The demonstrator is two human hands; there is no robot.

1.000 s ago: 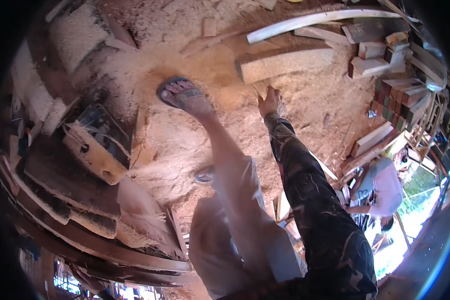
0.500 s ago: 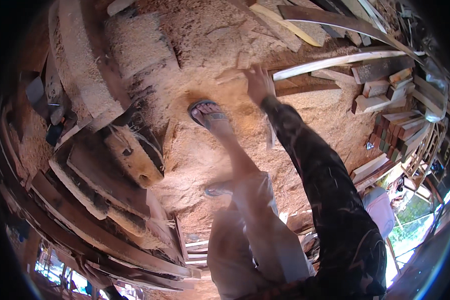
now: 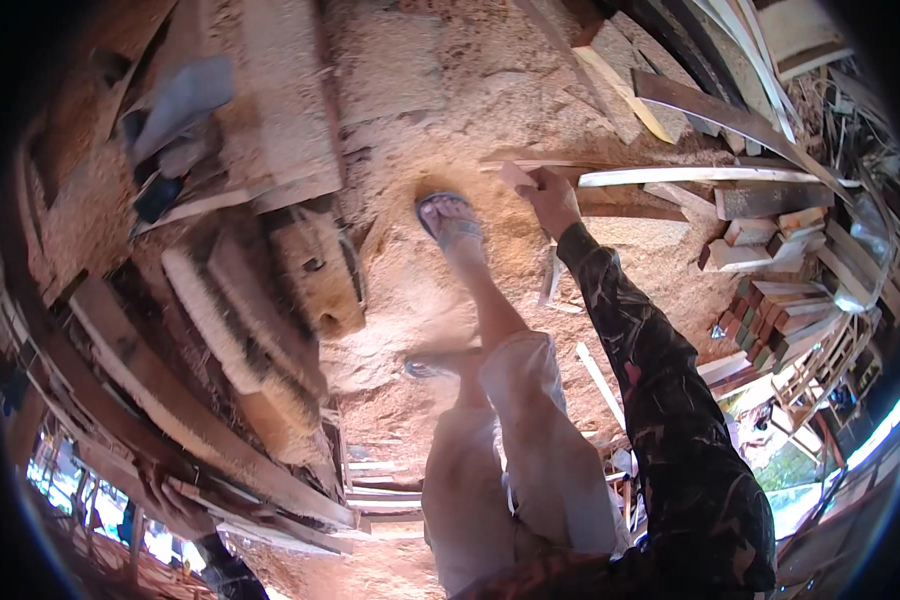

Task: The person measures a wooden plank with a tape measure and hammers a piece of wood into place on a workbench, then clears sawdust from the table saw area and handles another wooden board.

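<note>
My right hand [image 3: 552, 203] reaches out over the sawdust-covered ground, fingers closed on a small wood block [image 3: 516, 176]. Beside it lies a long pale wooden strip [image 3: 700, 176], with a thin brown strip of wood [image 3: 560, 163] close to the fingertips. At the lower left, my left hand [image 3: 178, 512] rests against the edge of stacked long boards [image 3: 185, 410]. Its fingers look stretched out along the wood, though they are dim and partly in shadow.
Thick sawdust-covered timbers [image 3: 290, 100] and a hollowed log piece [image 3: 315, 275] stand on the left. A grey object [image 3: 185, 100] lies on them. Stacked cut blocks [image 3: 775, 320] and a curved dark board [image 3: 730, 118] are at right. My sandalled foot [image 3: 448, 215] is in the middle.
My right hand has gone from spread fingers beside the small block to a grip on it. The view has shifted, so the timbers on the left appear farther right.
</note>
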